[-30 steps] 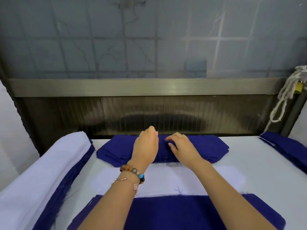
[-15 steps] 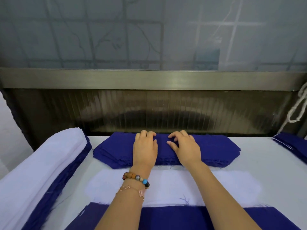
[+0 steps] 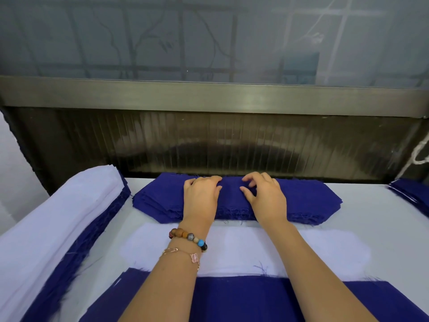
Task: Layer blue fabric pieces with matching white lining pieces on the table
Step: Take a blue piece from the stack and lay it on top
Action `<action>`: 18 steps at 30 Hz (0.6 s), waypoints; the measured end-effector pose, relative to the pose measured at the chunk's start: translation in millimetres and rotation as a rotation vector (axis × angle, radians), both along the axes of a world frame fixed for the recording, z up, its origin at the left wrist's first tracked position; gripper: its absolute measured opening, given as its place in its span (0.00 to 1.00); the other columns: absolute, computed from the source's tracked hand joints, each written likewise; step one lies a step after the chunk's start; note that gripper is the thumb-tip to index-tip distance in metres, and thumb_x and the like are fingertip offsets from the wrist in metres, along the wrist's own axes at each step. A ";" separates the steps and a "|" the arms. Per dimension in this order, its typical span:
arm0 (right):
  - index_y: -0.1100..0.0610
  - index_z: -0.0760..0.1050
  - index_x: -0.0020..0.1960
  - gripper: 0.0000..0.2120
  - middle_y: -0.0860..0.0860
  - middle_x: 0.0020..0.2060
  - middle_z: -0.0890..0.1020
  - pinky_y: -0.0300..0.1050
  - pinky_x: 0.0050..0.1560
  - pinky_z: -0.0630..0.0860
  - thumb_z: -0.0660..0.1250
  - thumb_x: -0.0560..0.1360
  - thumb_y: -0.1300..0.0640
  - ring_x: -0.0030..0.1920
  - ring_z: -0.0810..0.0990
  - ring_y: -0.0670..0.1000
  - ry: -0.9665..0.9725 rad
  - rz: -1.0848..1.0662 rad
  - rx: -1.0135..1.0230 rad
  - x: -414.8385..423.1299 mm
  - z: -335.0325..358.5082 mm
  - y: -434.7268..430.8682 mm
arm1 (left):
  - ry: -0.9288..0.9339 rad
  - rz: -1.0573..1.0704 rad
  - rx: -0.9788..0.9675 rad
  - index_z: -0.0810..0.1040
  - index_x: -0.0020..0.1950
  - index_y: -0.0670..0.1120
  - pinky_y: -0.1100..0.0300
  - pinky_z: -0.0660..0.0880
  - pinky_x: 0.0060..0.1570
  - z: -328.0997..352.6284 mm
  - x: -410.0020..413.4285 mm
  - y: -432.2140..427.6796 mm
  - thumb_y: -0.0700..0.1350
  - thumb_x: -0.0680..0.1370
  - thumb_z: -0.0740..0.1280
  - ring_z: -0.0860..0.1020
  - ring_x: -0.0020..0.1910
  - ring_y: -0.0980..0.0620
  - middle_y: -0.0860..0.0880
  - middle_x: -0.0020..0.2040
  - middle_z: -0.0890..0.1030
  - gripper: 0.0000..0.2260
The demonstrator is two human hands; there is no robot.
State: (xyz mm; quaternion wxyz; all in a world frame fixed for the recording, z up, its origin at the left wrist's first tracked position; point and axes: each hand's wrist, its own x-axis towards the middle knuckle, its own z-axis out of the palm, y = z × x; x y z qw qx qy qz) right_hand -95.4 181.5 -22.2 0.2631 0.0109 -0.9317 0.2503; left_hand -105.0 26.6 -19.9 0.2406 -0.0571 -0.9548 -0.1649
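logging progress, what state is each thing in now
blue fabric stack: piled flat, both hands on top
left hand: on stack, fingers bent, grip unclear
right hand: fingertips on stack, grip unclear
white lining piece: flat, uncovered
near blue fabric piece: flat, beside lining
layered pile: white over blue
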 end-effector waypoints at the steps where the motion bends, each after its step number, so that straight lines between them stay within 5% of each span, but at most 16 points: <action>1: 0.48 0.73 0.62 0.14 0.46 0.51 0.77 0.37 0.44 0.71 0.66 0.77 0.48 0.54 0.72 0.47 -0.005 0.002 0.011 0.0 0.3 0.4 | 0.007 -0.001 0.004 0.72 0.69 0.53 0.56 0.62 0.65 0.6 0.0 -0.7 0.49 0.82 0.60 0.74 0.62 0.52 0.53 0.62 0.79 0.15; 8: 0.46 0.65 0.71 0.19 0.50 0.60 0.74 0.41 0.49 0.74 0.60 0.80 0.47 0.60 0.72 0.50 -0.070 0.009 0.126 -0.3 3.3 0.8 | 0.037 -0.038 -0.026 0.73 0.60 0.54 0.56 0.62 0.58 3.4 0.5 -4.9 0.46 0.81 0.62 0.70 0.57 0.52 0.53 0.56 0.75 0.08; 14: 0.46 0.71 0.64 0.12 0.49 0.54 0.73 0.37 0.41 0.69 0.60 0.80 0.49 0.54 0.71 0.48 -0.065 0.030 0.146 0.8 3.9 1.1 | -0.038 -0.142 -0.028 0.67 0.53 0.55 0.56 0.60 0.61 7.9 -2.0 -5.5 0.36 0.78 0.62 0.71 0.54 0.54 0.55 0.52 0.74 0.13; 18: 0.48 0.73 0.58 0.09 0.48 0.48 0.74 0.35 0.32 0.62 0.64 0.78 0.52 0.43 0.72 0.46 -0.095 0.013 -0.029 -1.0 7.3 4.2 | -0.040 -0.168 0.015 0.65 0.66 0.58 0.52 0.58 0.66 9.0 -0.6 -6.4 0.38 0.79 0.62 0.70 0.60 0.55 0.57 0.57 0.75 0.21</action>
